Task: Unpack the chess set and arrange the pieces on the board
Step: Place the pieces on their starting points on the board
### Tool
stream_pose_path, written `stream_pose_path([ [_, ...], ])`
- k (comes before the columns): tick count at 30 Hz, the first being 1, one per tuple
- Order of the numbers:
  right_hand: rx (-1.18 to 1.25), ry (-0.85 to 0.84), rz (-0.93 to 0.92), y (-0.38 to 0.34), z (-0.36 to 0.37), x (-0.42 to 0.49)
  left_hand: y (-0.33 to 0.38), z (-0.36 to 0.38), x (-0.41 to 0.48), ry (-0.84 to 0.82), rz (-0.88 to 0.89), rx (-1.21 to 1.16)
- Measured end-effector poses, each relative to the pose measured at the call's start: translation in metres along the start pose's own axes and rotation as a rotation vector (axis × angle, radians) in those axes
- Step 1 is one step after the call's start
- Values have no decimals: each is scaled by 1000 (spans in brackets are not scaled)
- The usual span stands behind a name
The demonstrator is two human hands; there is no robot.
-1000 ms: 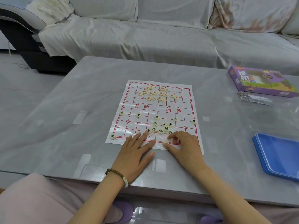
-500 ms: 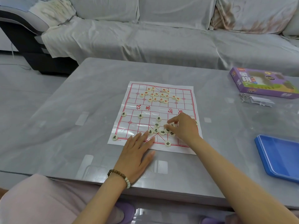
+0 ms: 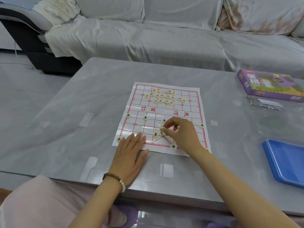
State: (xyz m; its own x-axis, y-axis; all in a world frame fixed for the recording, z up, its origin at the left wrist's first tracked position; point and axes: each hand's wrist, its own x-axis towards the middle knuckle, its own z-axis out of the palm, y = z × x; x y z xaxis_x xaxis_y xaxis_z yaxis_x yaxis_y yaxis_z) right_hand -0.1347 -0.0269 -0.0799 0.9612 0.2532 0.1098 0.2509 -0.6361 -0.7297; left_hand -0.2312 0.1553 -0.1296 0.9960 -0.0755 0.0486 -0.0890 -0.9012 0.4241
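Board: your paper board (image 3: 189, 111) lies unfolded on the grey table (image 3: 82, 129), so the unpacking looks finished.
Packaging: the purple box (image 3: 269, 86) sits well apart at the far right, and the blue tray (image 3: 286, 162) is nearer you on the right.
Red side: the red pieces (image 3: 164, 97) lie in a loose heap on the far half; none looks set on its own point.
Black side: four black pieces stand spaced along one row, one sits in the near left corner (image 3: 118, 139) and one on the near edge line (image 3: 173, 146). A few more are bunched (image 3: 155, 134) in between.
Right hand: your right hand (image 3: 182, 134) pinches one pale piece (image 3: 162, 128) between thumb and forefinger, just above the bunch.
Left hand: your left hand (image 3: 130, 152) lies flat with straight fingers, pressing the board's near edge.
Progress: roughly a quarter done, by my judgement. The rest of the black back rank and all of red remain.
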Motion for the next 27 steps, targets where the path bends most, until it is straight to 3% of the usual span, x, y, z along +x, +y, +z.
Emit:
stream_pose_path([
  [5, 29, -153, -62, -19, 29, -20, -5, -1, -6, 44, -9, 18],
  [12, -211, -57, -134, -15, 40, -21, -6, -1, -6, 89, 13, -4],
  [19, -192, -48, -155, -7, 43, -30, -24, -14, -3, 405, -152, -178],
  [27, -187, -22, -137, -4, 40, -33, -48, -22, 8, 395, -267, -166],
])
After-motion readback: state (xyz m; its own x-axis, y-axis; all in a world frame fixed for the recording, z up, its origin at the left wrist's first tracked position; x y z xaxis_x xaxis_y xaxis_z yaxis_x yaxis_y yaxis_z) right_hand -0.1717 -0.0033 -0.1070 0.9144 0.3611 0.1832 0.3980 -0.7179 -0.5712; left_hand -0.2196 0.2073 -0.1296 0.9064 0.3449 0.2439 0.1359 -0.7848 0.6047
